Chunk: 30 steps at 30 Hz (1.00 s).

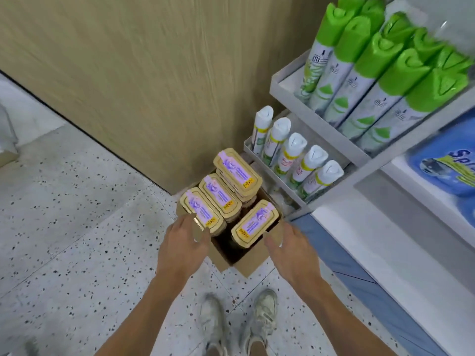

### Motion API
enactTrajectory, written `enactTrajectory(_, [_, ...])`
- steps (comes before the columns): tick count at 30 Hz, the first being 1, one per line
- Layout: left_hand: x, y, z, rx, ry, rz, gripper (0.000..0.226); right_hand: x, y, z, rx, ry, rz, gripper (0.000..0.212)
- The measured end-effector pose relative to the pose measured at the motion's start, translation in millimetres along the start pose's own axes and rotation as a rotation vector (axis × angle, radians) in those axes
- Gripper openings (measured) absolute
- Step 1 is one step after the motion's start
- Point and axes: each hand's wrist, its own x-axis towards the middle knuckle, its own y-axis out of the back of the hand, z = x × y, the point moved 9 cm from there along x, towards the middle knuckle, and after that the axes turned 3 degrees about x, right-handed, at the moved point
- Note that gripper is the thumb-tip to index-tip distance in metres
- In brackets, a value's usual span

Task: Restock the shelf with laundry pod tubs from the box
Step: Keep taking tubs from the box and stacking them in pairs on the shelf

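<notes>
Person stands over the box (254,264), which sits on the speckled floor (77,227) in the corner between the wood panel (128,73) and the shelf (365,247). Box is open at the top.

Four tubs (219,195) in view, all in the box, with gold lids and purple labels facing up. Three sit in a row along the left side. The far tub (237,172) tops a stack and sits higher than the other two. The fourth tub (254,223) is alone on the right side, with a dark gap in front of it. None are on the shelf in this view.

Left hand (182,242): open, fingers fairly straight and pointing down at the box's left edge, just beside the near-left tub (201,213). It has hold of nothing. Can't tell if the fingertips touch the cardboard, because of motion blur.

Right hand (290,245): open too, thumb spread toward the fourth tub, fingers at the box's right edge. It holds nothing, and contact with the box is unclear.

Shelf is to the right. Green-capped spray cans (359,73) are on the upper tier, white-capped spray cans (290,155) on the tier below, and a blue pack (442,160) is further right. The bottom board next to the box is white.

Shoes (262,314) are just behind the box.
</notes>
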Motion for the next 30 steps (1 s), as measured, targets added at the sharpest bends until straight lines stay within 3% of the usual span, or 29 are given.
enactTrajectory(8, [156,-54,28,-0.019,-0.01,-0.115,0.062,110,-50,13,0.08,-0.19,0.0,0.055])
enactTrajectory(14, [235,-109,36,-0.343,0.075,-0.214,0.056,157,-101,45,0.151,-0.375,-0.061,0.059])
enactTrajectory(17, [257,-135,30,-0.491,0.137,-0.242,0.055,172,-133,65,0.335,-0.535,-0.085,0.057])
enactTrajectory(20, [267,-160,17,-0.599,0.282,-0.292,0.072,179,-162,80,0.539,-0.703,-0.048,0.053])
enactTrajectory(23, [268,-183,14,-0.708,0.39,-0.377,0.065,181,-193,90,0.72,-0.819,-0.01,0.051])
enactTrajectory(27, [268,-202,23,-0.849,0.439,-0.386,0.065,181,-228,97,0.831,-0.884,-0.033,0.052])
enactTrajectory(30, [265,-204,27,-0.885,0.456,-0.345,0.063,173,-223,92,0.857,-0.85,0.058,0.043])
